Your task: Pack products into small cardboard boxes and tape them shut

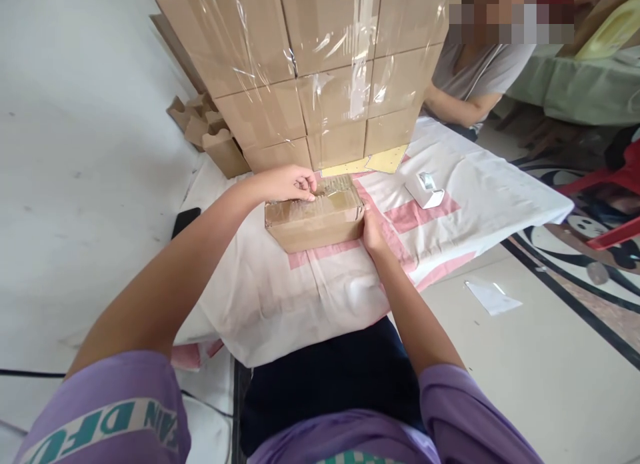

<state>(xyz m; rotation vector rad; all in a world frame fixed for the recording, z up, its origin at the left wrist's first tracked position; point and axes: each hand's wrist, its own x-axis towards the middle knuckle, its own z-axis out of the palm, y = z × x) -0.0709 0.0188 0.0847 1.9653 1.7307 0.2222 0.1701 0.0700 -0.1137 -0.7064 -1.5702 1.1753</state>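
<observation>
A brown cardboard box [320, 227] with clear tape over its top lies on the cloth-covered table in front of me. Above its top seam my left hand [299, 183] is closed, thumb and fingers pinched together at the crinkled tape [343, 186]. Whatever sits between those fingertips is too small to make out. At the box's right end my right hand [373, 229] presses against the side and grips it; some of its fingers are hidden behind the corner.
Behind the box rises a tall stack of taped cartons [330, 107]. Open cartons [220, 144] stand at its left, near a black object [186, 221]. A small white box [425, 189] and yellow cards [387, 160] lie on the tablecloth [480, 184]. Another person [470, 97] sits behind the table.
</observation>
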